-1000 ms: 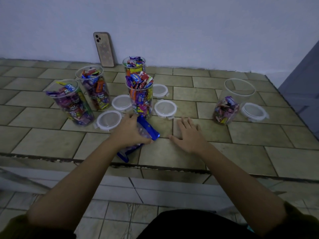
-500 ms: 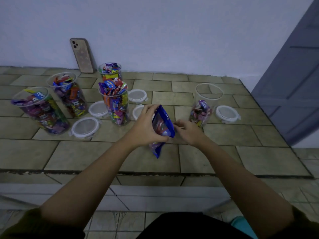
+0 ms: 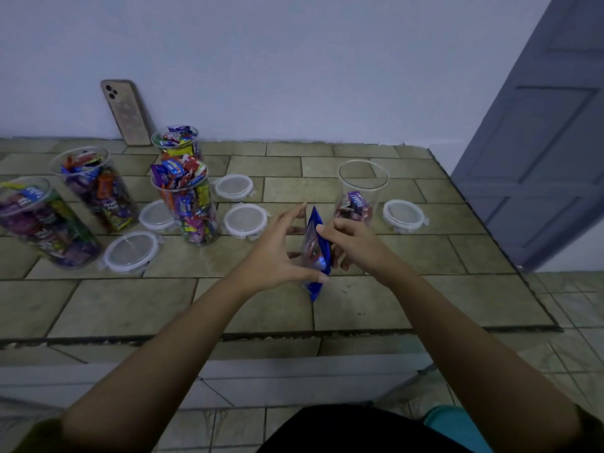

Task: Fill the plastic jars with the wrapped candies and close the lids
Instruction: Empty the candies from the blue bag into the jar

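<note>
Pinching a blue bag [image 3: 315,253] edge-on above the ledge [image 3: 408,299], the right hand [image 3: 359,246] has its thumb on the bag's upper near edge and its fingers curled behind it. The left hand [image 3: 274,256] is spread wide against the bag's left side. Its fingers are nearly straight, the thumb tip touches the bag low down, and the index tip sits up near the bag's top corner. No clasp from that hand. The bag stands roughly upright between both hands, its bottom tip close to the tiles; cannot tell if it touches.

The right jar [image 3: 362,178] stands uncapped just behind the right hand, with only a low layer of candies [image 3: 356,204] in it. Its lid [image 3: 405,215] lies flat just to its right. The mid jar [image 3: 192,214] stands left of the hands, uncapped, heaped above the rim. The back jar [image 3: 176,142] is behind it near the wall, full and uncapped. Two left jars [image 3: 98,191] stand at the far left, both full and uncapped. Four other lids [image 3: 245,220] lie flat around the mid jar, none on a jar.

A phone [image 3: 125,112] leans on the wall. A grey door [image 3: 539,142] is at the right.
</note>
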